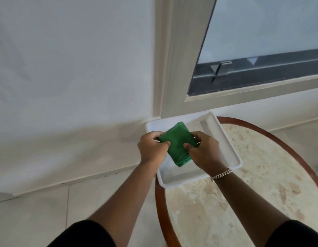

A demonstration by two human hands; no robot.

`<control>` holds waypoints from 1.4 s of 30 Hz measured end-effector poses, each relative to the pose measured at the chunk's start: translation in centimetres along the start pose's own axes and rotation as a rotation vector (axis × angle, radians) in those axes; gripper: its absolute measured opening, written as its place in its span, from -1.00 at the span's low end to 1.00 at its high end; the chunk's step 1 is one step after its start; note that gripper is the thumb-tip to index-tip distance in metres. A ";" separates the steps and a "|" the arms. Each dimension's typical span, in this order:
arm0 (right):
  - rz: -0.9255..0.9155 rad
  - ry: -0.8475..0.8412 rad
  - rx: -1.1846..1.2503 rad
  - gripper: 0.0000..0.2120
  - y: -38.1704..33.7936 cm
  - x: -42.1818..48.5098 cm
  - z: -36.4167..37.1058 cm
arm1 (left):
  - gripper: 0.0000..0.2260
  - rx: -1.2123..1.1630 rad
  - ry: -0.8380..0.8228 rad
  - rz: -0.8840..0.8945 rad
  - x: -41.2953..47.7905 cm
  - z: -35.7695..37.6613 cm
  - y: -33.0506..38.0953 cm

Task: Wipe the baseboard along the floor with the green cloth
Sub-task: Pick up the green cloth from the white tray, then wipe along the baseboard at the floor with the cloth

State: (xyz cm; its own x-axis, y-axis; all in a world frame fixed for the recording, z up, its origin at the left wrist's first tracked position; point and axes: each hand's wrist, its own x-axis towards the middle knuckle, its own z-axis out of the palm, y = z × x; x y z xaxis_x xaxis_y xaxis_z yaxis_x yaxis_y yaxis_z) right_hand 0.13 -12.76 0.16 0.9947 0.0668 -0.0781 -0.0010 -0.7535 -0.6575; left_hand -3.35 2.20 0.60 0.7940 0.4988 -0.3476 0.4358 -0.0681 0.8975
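Observation:
A folded green cloth [179,143] is held over a white plastic tray [224,145]. My left hand [152,148] pinches the cloth's left edge, and my right hand [204,150], with a chain bracelet on its wrist, pinches the right edge. The white baseboard [69,177] runs along the bottom of the wall at the left, down at floor level, well below and left of my hands.
The tray rests on a round marble-topped table with a red-brown wooden rim [159,202] that stands against the wall. A window with a pale frame [174,68] rises above the tray. Light floor tiles [38,216] spread at the lower left.

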 end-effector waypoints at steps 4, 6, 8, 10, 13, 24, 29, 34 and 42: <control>-0.053 0.016 0.063 -0.69 -5.2 -4.1 1.5 | -0.73 -0.060 0.044 -0.003 -1.6 -6.6 -0.8; -0.060 0.008 0.082 -0.69 -7.6 -6.8 3.8 | -0.74 -0.078 0.055 -0.021 -2.3 -10.4 -2.4; -0.042 -0.001 0.092 -0.67 -9.0 -9.6 7.3 | -0.75 -0.076 0.058 -0.037 -2.7 -14.1 -4.9; -0.037 -0.010 0.093 -0.67 -9.7 -12.1 11.7 | -0.74 -0.070 0.068 -0.053 -2.5 -17.4 -8.4; -0.038 -0.029 0.100 -0.64 -8.9 -15.0 19.5 | -0.74 -0.040 0.094 -0.072 -1.5 -20.9 -15.3; 0.039 -0.108 0.166 -0.74 5.3 -16.3 49.5 | -0.77 -0.142 0.261 -0.254 5.9 -19.7 -48.1; -0.064 -0.124 0.115 -0.74 10.5 -12.0 60.1 | -0.82 -0.074 0.298 -0.203 13.0 -18.3 -57.7; -0.133 -0.047 0.004 -0.70 12.8 -7.9 66.2 | -0.84 0.082 0.225 -0.049 18.4 -16.8 -62.6; -0.495 0.035 -0.357 -0.55 13.4 -8.9 71.8 | -0.33 1.072 0.006 0.322 23.3 -25.4 -69.9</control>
State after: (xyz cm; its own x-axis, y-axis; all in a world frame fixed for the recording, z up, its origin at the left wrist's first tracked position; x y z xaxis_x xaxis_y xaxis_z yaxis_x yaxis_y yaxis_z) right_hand -16.09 23.53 -61.82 0.8709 0.4485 0.2011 0.4911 -0.8113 -0.3172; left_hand -26.10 40.52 -63.29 0.9348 0.3276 -0.1372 0.3525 -0.9027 0.2467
